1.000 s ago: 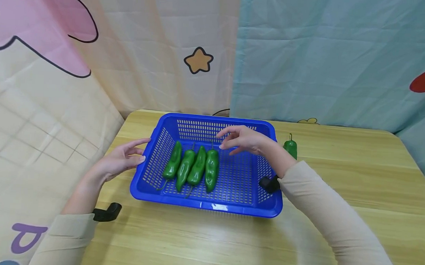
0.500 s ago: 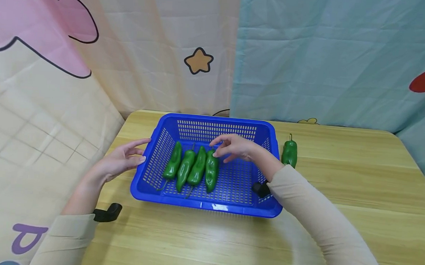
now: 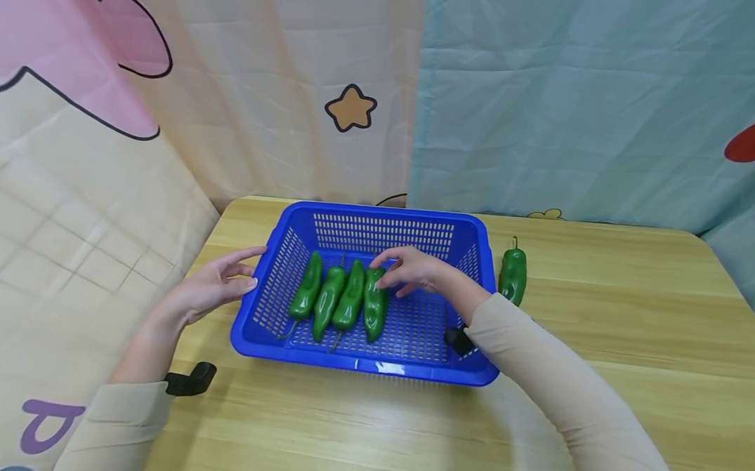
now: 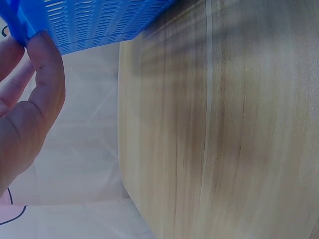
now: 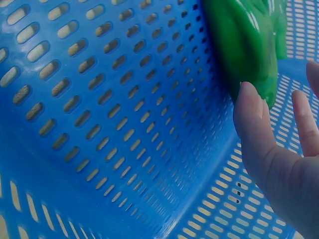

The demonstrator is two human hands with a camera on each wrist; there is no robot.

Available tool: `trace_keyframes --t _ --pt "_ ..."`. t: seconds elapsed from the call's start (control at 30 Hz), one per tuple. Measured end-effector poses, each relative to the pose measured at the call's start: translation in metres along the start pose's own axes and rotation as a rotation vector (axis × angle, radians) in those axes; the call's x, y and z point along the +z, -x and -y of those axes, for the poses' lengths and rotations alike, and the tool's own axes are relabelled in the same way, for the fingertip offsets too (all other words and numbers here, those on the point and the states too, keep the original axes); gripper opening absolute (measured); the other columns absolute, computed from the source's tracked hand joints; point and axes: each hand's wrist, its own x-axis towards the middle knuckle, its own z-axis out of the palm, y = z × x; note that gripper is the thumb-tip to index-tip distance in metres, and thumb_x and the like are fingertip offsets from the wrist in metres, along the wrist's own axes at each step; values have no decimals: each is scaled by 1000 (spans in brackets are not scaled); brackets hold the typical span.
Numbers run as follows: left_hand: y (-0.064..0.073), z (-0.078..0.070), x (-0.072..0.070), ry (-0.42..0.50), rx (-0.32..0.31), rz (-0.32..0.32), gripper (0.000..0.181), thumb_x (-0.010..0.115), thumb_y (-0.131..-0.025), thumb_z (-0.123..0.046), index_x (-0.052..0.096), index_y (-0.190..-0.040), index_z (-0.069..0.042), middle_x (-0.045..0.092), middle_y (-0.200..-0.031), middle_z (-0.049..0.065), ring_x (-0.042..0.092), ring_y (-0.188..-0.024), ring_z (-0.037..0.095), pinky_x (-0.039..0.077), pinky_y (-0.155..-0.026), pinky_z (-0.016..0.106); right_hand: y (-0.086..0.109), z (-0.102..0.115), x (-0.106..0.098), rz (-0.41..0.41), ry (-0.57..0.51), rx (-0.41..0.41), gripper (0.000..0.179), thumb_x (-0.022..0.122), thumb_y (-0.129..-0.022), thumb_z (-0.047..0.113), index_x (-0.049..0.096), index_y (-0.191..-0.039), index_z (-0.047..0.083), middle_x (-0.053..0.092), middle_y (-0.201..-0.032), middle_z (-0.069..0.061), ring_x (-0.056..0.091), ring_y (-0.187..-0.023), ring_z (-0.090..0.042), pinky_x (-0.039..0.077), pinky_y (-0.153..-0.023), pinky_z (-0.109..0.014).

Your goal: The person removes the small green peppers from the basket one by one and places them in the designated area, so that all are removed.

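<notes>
Behind the blue basket [image 3: 428, 372], hung cloth [image 3: 497, 114], pale one half, teal the other. Beneath the basket, a wood-grain worktop [image 3: 603, 294]. The basket stands with slotted walls, a long side towards me.

Hands next. Left hand [image 3: 214, 283] at the basket's left side, fingers and thumb holding the rim; I take that as steadying. Right hand [image 3: 410, 268] inside the basket, fingers loosely curved, thumb at the far end of the rightmost pepper [image 3: 375, 316]. Not closed on it: the right wrist view shows a gap between that pepper and my other fingertips. Whether the thumb truly touches, cannot tell.

Peppers last. Four green peppers [image 3: 351, 299] side by side on the basket's floor, nearer its left wall than its right. A lone pepper [image 3: 513, 271] on the worktop just right of the basket, near end hidden by my sleeve [image 3: 555, 370].

Step in hand, my judgement: setting fingers to the rightmost pepper. Next move calls for a light pinch across its far end, the skin looking slick, without nudging its neighbour.
</notes>
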Motion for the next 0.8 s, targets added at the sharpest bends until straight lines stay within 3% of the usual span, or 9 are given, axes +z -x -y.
trace_keyframes --t 0.4,0.8 --pt "0 1 0 -1 4 -7 65 56 -92 -5 22 -147 -4 49 -109 13 60 -89 12 51 -82 26 -7 -2 3 -44 106 53 44 69 -81 2 58 -123 9 55 -113 -16 53 -99 -27 54 -77 -43" --pt "1 -1 0 9 -3 1 66 56 -92 -4 20 -148 -3 48 -108 14 60 -88 13 52 -82 28 -16 -3 16 -63 95 56 55 72 -76 -3 56 -126 11 53 -112 -18 59 -93 -28 55 -71 -43"
